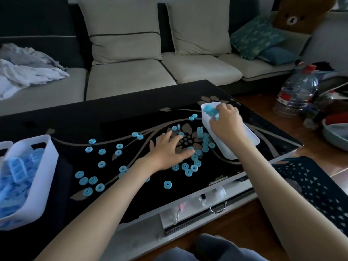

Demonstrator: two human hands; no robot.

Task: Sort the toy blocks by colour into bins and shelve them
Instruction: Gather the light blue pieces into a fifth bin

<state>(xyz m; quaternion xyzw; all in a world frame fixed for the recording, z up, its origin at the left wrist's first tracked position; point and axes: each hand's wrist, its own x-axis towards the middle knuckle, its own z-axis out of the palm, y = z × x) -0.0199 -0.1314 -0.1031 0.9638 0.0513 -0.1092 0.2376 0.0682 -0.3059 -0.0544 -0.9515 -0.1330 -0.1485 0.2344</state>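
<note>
Blue rings (194, 167) lie scattered over the black table (131, 113), thickest in a cluster just beside the near long edge of the white tray (250, 140) and thinning out leftward toward the bin (47, 166).

The left hand (167, 150) lies palm down on the table in the middle of that cluster. Its fingers (170, 136) are straight and spread wide, and the thumb reaches right toward the tray. Rings touch or sit just beside the fingertips and thumb, more lie close under the wrist, and it holds nothing.

The right hand (226, 122) is over the tray's far end with its fingers curled narrow round a clump (210, 111) of blue pieces, which pokes out past the knuckles above the tray's far-left corner. Whether the clump touches the tray floor cannot be told.

The bin stands at the table's left end, well apart from both hands, heaped with blue blocks (17, 170). A sofa (131, 76) is behind the table, and a bottle (297, 93) stands to the right
</note>
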